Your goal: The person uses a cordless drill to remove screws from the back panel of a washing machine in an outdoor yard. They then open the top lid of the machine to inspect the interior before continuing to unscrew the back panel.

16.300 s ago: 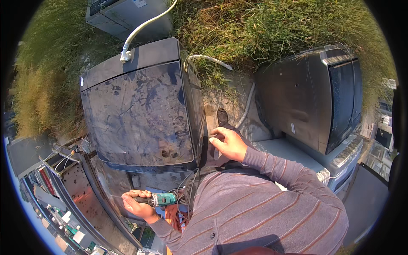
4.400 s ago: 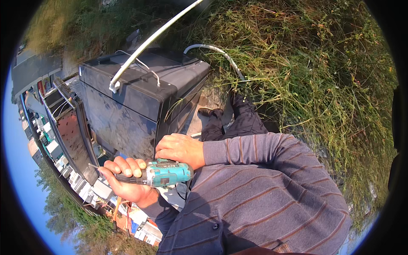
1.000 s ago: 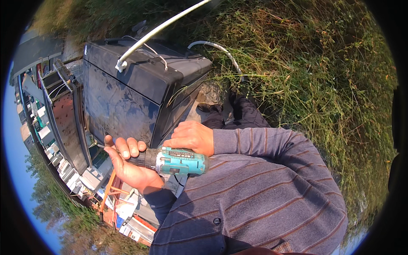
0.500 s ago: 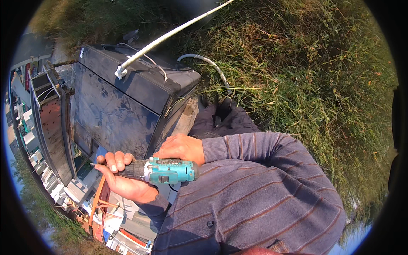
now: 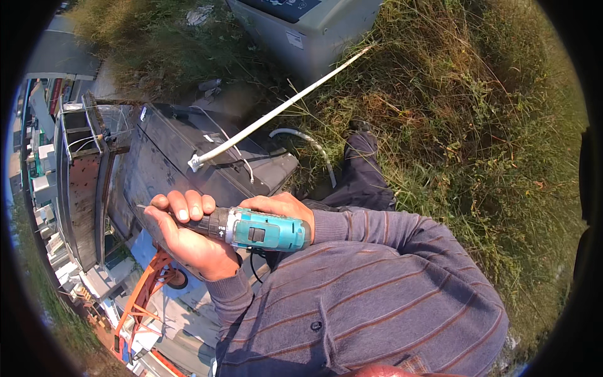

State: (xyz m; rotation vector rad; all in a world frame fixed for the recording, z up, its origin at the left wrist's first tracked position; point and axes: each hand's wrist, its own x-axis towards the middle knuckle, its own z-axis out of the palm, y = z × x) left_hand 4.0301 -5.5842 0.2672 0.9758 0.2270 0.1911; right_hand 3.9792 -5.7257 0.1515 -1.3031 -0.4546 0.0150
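Note:
A teal and black cordless drill (image 5: 270, 230) lies level in front of my chest, its chuck end to the left. My left hand (image 5: 200, 250) wraps round the black chuck from below, fingers curled over its top. A thin metal bit (image 5: 142, 206) pokes out past the fingers. My right hand (image 5: 282, 206) is closed at the far side of the drill; its fingers and the handle are mostly hidden behind the body. Beyond the drill lies a dark, dusty box-shaped appliance (image 5: 166, 157) with a white pipe (image 5: 270, 115) slanting up from it.
A grey appliance (image 5: 308, 38) stands at the top. A curved white hose (image 5: 308, 139) lies by the dark appliance. Tall grass (image 5: 458, 113) covers the right side. At left are a rusty metal frame (image 5: 81, 188) and an orange metal frame (image 5: 141, 295). My leg (image 5: 359, 173) shows ahead.
The view has shifted, so the dark appliance sits lower and the grey appliance at the top has come in. My leg now stretches forward. Both hands keep their hold on the drill.

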